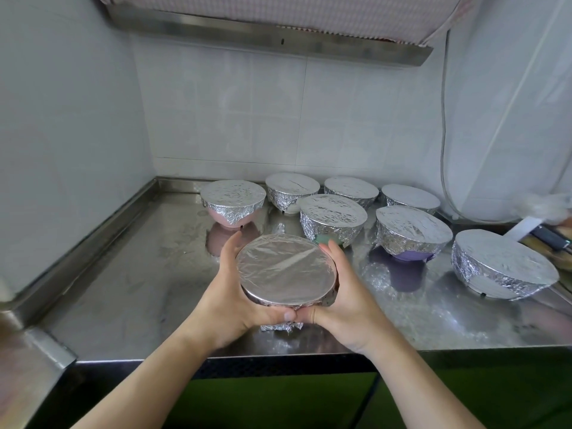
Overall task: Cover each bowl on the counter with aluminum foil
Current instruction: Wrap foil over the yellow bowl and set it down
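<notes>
I see soft, even daylight, glare patches on the steel counter (148, 274) and foil tops (286, 267), wide-angle bending at the edges, and smeared blur at far right.

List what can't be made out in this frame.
- Contents of every foil-covered bowl, e.g. the held bowl in the head view: foil hides them.
- The held bowl's colour and underside: foil, left hand and right hand cover them.
- Items at the right edge: blurred and cut off by the frame.
- Whether the rear bowls are wrapped fully: nearer bowls block their bases.
</notes>
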`<control>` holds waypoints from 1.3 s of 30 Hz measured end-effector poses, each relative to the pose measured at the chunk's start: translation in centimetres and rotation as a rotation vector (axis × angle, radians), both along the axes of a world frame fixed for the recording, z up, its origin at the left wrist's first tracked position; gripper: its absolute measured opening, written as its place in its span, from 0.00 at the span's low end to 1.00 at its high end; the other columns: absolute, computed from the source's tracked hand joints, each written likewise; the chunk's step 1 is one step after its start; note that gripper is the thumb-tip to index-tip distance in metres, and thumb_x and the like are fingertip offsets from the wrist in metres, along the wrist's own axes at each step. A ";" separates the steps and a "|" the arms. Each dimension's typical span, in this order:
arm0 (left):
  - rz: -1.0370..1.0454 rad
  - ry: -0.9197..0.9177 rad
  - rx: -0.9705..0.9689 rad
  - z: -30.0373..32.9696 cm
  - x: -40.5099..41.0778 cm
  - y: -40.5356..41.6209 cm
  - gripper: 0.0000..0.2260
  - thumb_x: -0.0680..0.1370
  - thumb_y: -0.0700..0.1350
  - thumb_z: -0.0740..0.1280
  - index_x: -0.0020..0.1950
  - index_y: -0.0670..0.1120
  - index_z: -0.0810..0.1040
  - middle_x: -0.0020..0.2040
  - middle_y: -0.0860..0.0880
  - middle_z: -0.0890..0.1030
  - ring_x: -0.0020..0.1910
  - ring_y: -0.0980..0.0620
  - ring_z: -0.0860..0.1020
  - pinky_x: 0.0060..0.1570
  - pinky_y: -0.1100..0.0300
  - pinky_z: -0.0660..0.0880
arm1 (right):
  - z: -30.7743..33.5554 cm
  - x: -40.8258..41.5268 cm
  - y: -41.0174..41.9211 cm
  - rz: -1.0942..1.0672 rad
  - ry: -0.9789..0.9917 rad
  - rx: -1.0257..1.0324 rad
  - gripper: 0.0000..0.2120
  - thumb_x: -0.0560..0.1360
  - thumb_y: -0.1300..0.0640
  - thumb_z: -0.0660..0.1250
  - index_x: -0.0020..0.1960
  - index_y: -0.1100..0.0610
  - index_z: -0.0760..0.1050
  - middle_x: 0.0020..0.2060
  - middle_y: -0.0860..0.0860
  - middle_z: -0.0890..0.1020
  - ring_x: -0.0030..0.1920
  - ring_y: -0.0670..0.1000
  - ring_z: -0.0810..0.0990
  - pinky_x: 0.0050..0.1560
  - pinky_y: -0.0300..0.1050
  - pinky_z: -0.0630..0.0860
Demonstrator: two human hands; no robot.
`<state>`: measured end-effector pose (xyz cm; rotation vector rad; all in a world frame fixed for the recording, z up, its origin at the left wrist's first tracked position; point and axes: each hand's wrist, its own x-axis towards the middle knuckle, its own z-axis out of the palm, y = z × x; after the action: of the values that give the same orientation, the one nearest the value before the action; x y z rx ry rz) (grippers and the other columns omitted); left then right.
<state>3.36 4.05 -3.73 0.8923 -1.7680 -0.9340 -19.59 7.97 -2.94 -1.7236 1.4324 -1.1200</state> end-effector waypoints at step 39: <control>0.180 -0.263 0.030 -2.4 -1.0 -0.8 0.57 0.48 0.62 0.88 0.70 0.62 0.61 0.62 0.65 0.77 0.62 0.65 0.75 0.52 0.77 0.68 | 0.6 5.8 -2.6 -0.530 -1.172 0.057 0.17 0.84 0.44 0.62 0.54 0.54 0.84 0.45 0.50 0.88 0.57 0.57 0.85 0.60 0.53 0.77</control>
<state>2.37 3.28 -6.08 1.2178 -1.8588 -0.7551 -13.77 5.36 -2.32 -0.3650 1.0738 -1.8697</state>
